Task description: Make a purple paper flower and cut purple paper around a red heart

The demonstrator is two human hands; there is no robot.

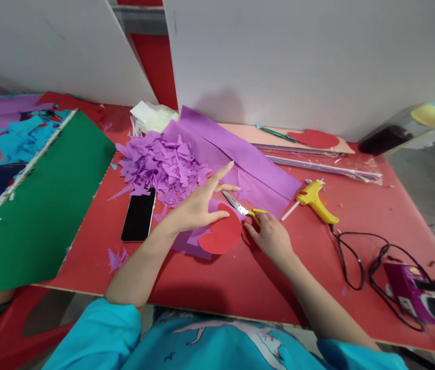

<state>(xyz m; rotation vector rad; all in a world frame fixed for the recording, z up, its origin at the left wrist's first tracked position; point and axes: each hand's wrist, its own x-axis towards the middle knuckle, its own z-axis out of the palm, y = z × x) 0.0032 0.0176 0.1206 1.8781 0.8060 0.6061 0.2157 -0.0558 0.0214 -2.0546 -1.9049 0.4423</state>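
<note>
my l. hand [200,205] is spreading its fingers & thumb wide apart, gripping nothing, w/ the thumb reaching over the top of the red paper shape [221,237]; can't tell if it's touching. that shape is lying flat in front of me, partly on purple paper, partly on the red worktop [264,298].

my r. hand [273,234] is closing round the handles of the scissors [236,203], at approx 2 o'clock from the shape; can't tell if any fingers are going thru the loops. the blades are pointing to 10 o'clock, tips near my l. fingers.

going round from the shape: a heap of purple paper bits [159,164] is sitting at 10–11 o'clock, a dark-screened phone [139,216] is lying at 9, partly under the heap's edge, & the green board [48,205] is leaning further out at 9. a long folded purple sheet [240,149] is stretching across 12 to 1. a green craft tool [277,133] & a red oval [313,139] are resting farther off, 1–2 o'clock. the yellow glue gun [318,203] is lying btwn 2 & 3, its black cord [350,234] trailing twd 3–4, by a purple box [406,288].
</note>
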